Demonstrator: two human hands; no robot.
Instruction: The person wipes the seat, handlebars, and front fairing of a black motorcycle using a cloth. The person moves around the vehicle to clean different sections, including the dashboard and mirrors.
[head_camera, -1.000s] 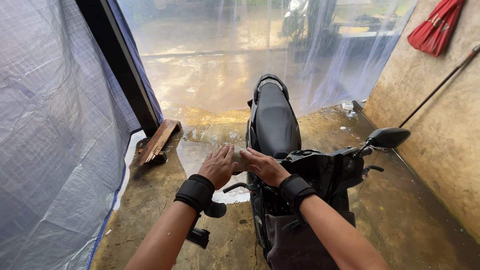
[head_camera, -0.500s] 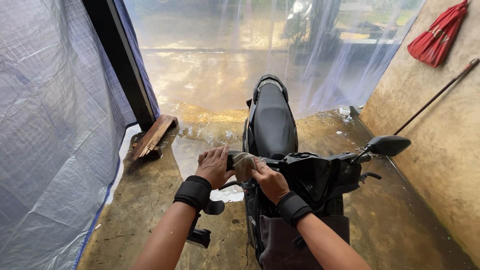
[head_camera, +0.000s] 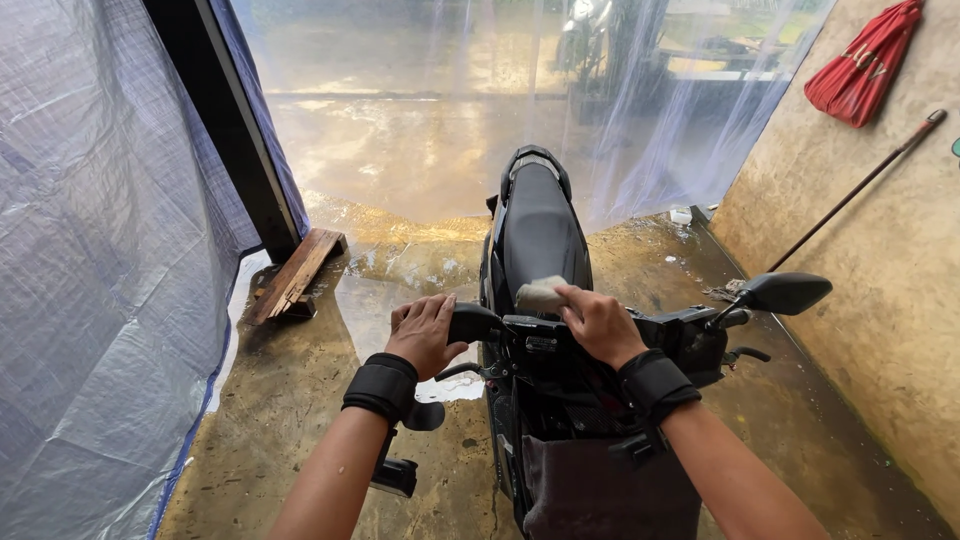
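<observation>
Here, left hand (head_camera: 424, 333) clenches the handlebar grip (head_camera: 472, 323); right hand (head_camera: 600, 323) grasps a cloth (head_camera: 540, 294) (pale, bunched).

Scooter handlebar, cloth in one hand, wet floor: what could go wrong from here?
1. The floor is wet around the scooter; footing could slip.
2. The right hand presses a cloth on the handlebar middle; a hard push might turn the bars, with only the left hand on the handlebar end.

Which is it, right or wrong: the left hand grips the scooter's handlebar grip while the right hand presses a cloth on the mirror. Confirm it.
Wrong on one point. In the head view, the right hand presses the cloth on the handlebar cover by the seat, not on the mirror. The left hand does grip the handlebar grip.
</observation>
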